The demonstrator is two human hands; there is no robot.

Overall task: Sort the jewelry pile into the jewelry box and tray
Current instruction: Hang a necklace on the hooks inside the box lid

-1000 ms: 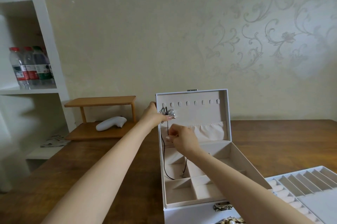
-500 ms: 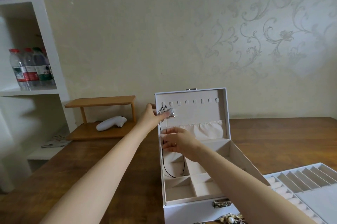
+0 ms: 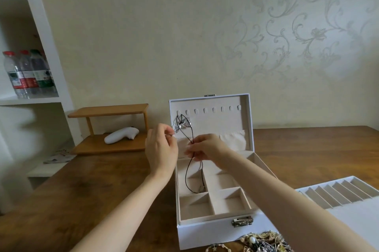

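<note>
While hanging off the leftmost lid hooks of the white jewelry box (image 3: pixel 196 235), looks like a black cord necklace (image 3: pixel 182 126) with a silver bow, pinched mid-cord by the right hand (image 3: pixel 205 147). Can't make out any grip from the left hand (image 3: pixel 162 149), curled beside the bow; jewelry pile (image 3: pixel 260 241) and tray (image 3: pixel 352 219) cut off at the edge. Versus earlier, seeing that left hand lower, off the hooks

Single view, head-worn, wide-angle. It looks forward and slightly down across the brown wooden desk (image 3: pixel 307 149) toward the cream wall with scroll-patterned wallpaper (image 3: pixel 164 36). The bare left forearm (image 3: pixel 123 210) and bare right forearm (image 3: pixel 276 200) enter from the bottom edge. The open white hinged jewelry box (image 3: pixel 205 235) sits centre-low, close to the lens. The white shelving unit (image 3: pixel 49 36) leans at the left margin.
</note>
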